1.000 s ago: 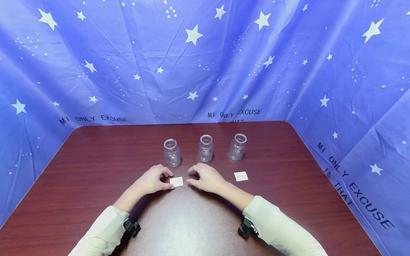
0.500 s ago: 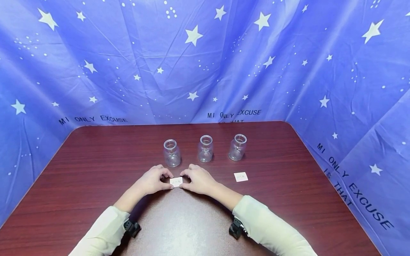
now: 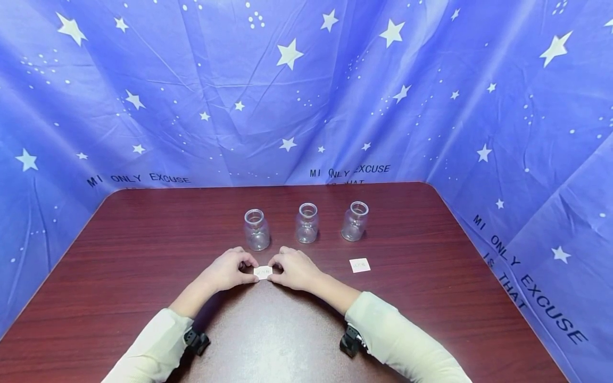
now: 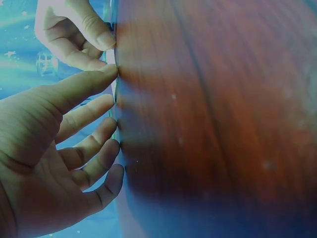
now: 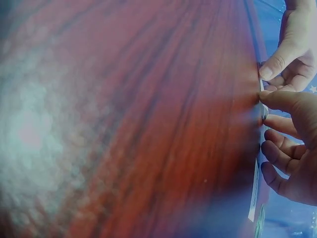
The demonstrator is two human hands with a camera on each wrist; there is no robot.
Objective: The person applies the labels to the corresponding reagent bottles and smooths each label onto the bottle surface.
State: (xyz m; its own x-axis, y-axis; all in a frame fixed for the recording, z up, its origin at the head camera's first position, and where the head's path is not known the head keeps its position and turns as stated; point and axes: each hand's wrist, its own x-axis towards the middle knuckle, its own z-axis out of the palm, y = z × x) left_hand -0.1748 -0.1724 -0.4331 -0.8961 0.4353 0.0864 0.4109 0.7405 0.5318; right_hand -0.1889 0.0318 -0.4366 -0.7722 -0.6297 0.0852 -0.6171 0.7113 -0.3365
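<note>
A small white paper slip with handwriting (image 3: 263, 273) lies on the table in the head view, between the two hands. My left hand (image 3: 231, 269) holds its left end, the thumb at the near corner and the index finger at the far one. From the other side, my right hand (image 3: 297, 269) holds the right end in the same way. The fingertips cover the slip's corners. Low over the tabletop, the left wrist view shows the left fingers (image 4: 99, 153) spread apart, their tips at the surface. The right fingers (image 5: 280, 153) stand likewise in the right wrist view.
Three clear glass jars, the left (image 3: 257, 232), middle (image 3: 307, 224) and right (image 3: 355, 223), stand uncapped in a row behind the hands. A second written slip (image 3: 360, 265) lies before the right jar. Behind the dark red table (image 3: 158, 223) hangs a blue starry cloth (image 3: 215, 69).
My right hand has moved left from beside the slip and now holds its right end. The left hand has stayed at the left end. Jars and second slip have not moved.
</note>
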